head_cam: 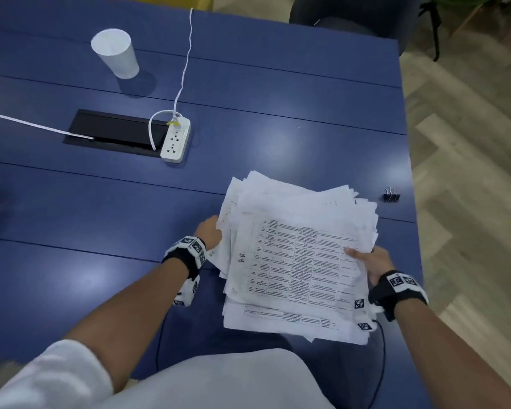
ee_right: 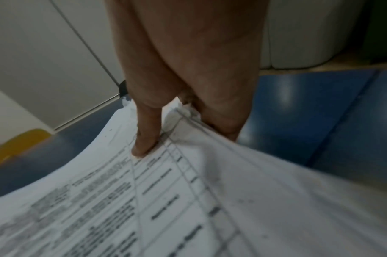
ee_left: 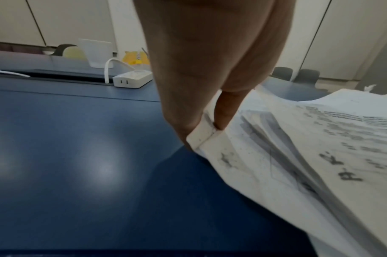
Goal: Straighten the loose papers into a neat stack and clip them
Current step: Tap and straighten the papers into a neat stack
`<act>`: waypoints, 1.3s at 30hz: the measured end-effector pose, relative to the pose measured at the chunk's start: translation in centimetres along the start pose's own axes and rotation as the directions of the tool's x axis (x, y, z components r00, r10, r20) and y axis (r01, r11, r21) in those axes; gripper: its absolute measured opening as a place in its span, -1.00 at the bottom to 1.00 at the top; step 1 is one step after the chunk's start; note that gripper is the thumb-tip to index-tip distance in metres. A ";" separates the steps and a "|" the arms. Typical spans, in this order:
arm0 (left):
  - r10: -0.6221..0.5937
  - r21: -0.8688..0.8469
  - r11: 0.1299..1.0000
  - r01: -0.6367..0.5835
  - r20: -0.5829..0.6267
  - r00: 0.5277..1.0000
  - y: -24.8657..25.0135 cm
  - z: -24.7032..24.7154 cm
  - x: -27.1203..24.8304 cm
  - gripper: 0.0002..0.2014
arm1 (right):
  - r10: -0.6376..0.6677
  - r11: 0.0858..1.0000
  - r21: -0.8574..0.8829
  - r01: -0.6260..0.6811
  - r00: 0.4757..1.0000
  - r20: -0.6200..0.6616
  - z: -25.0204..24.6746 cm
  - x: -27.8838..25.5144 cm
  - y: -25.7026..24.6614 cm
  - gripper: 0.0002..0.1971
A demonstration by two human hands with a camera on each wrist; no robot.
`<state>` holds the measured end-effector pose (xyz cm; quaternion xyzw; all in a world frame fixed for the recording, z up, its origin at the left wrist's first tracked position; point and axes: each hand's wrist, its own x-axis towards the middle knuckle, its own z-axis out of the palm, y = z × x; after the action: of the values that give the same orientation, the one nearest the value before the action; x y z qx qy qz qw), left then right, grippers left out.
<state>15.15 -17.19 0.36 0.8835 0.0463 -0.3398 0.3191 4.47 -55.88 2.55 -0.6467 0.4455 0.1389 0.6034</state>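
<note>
Gathering: both hands lift a ragged sheaf of papers (head_cam: 295, 255) off the blue table (head_cam: 71, 202), near its right edge, close to the person.
L hand (head_cam: 210, 234): grasps the pile's left edge; left wrist view shows thumb (ee_left: 224, 111) on top and fingers (ee_left: 177, 104) under, with a folded corner caught between.
R hand (head_cam: 369, 261): grasps the right edge, thumb (ee_right: 147, 132) pressed on the printed top sheet, other fingers beneath.
Pile state: sheets fanned at several angles, corners jutting far side and near side; not yet squared.
Step in hand (my read): collect, then jog into alignment.
How to do it well: ease the pinch so sheets can slide, tip the pile upright, tap the long edge on the table, turn, tap the short edge. Flatten that folded corner first or it'll hold sheets crooked. Keep hands at opposite edges so the middle doesn't sag and spill.
Then: clip goes on one squared edge.
Counts: binder clip (head_cam: 391, 195) x1, on table just right of the pile, apart from it. Paper cup (head_cam: 115, 53) x1. Power strip (head_cam: 176, 140) x1. Papers: many, can't count, too overlapped.
</note>
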 end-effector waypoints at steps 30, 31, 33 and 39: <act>0.501 0.594 0.696 -0.404 0.002 0.866 6.6 -0.7 6.2 -0.55 | -0.094 -0.372 -0.621 0.690 0.638 0.764 10.1 -11.6 11.1 -0.06; 0.525 0.642 0.634 -0.432 0.053 0.849 7.1 -0.4 6.2 -0.61 | -0.095 -0.367 -0.620 0.693 0.635 0.767 10.2 -11.7 11.1 -0.09; 0.514 0.698 0.568 -0.436 0.112 0.850 7.8 0.2 6.2 -0.69 | -0.103 -0.358 -0.619 0.699 0.629 0.770 10.4 -11.8 11.0 -0.13; 0.361 0.595 0.675 -0.437 0.250 0.898 8.9 0.8 5.1 -0.77 | -0.186 -0.289 -0.709 0.643 0.689 0.700 12.3 -10.7 8.5 -0.15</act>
<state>21.22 -25.37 1.43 0.9063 -0.2838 -0.3057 0.0686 -3.48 -39.29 1.81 -0.9428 -0.1730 0.2849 0.0036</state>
